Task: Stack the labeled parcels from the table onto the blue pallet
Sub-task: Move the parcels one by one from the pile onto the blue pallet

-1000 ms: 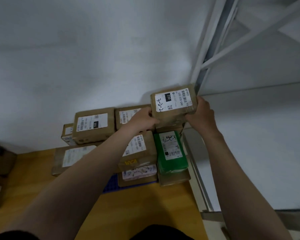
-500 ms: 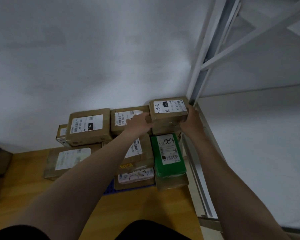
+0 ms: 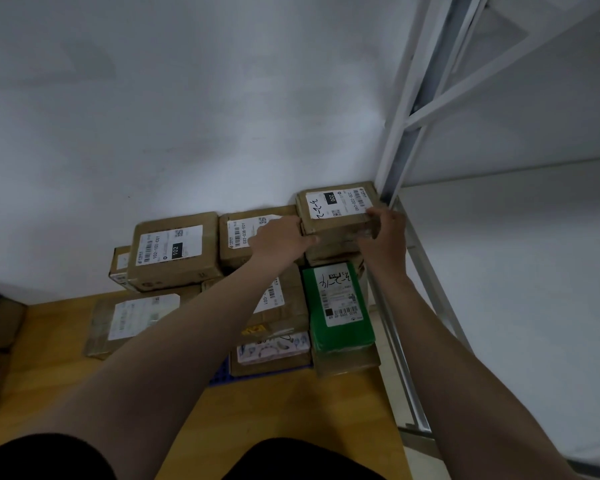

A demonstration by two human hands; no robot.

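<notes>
A white wall (image 3: 187, 116) rises behind the stack; a white metal rack frame (image 3: 400, 140) stands just right of it. Parcels hide nearly all the blue plastic pallet (image 3: 222, 374), only a corner showing below the arms. The brown cardboard parcel labelled 220 (image 3: 336, 211) sits atop the back right corner, clasped between left hand (image 3: 279, 239) and right hand (image 3: 383, 239). Below that grip lies a green parcel (image 3: 340, 306); left of it, the brown box labelled 102 (image 3: 174, 251).

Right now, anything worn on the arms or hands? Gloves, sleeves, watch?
Nothing visible. The left hand and right hand are bare, no gloves or rings seen. Both forearms are uncovered up to the frame edge, with no sleeves, watch or wristband. Dark clothing shows only at the bottom of the view.
</notes>
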